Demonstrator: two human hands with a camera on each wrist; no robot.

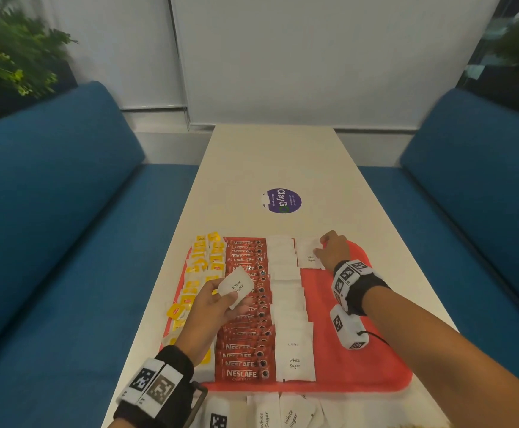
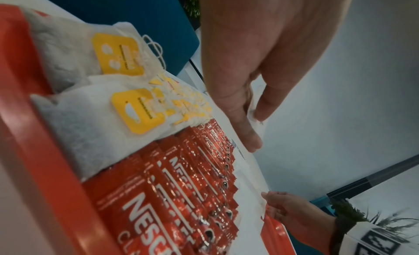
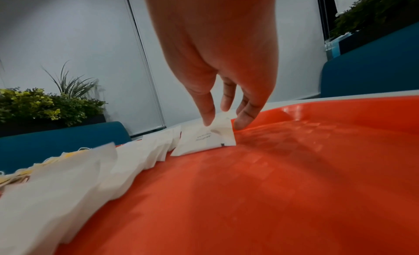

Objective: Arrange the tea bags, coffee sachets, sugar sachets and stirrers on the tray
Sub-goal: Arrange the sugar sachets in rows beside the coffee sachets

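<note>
A red tray [image 1: 354, 350] lies on the white table. On it run a column of tea bags [image 1: 202, 261] with yellow tags, a column of red coffee sachets [image 1: 246, 335] and a column of white sugar sachets [image 1: 289, 304]. One sugar sachet [image 1: 307, 257] lies alone at the tray's far end, right of that column. My right hand [image 1: 320, 247] pinches its right edge; thumb and fingers [image 3: 207, 119] touch the sachet [image 3: 208, 140]. My left hand [image 1: 221, 296] holds a few sugar sachets [image 1: 236, 285] above the coffee column [image 2: 170, 187], beside the tea bags [image 2: 90, 115].
More loose sugar sachets [image 1: 289, 412] lie on the table at the tray's near edge. A purple round sticker [image 1: 281, 200] marks the table beyond the tray. Blue sofas [image 1: 51, 211] flank the table on both sides. The tray's right half [image 3: 272, 187] is bare.
</note>
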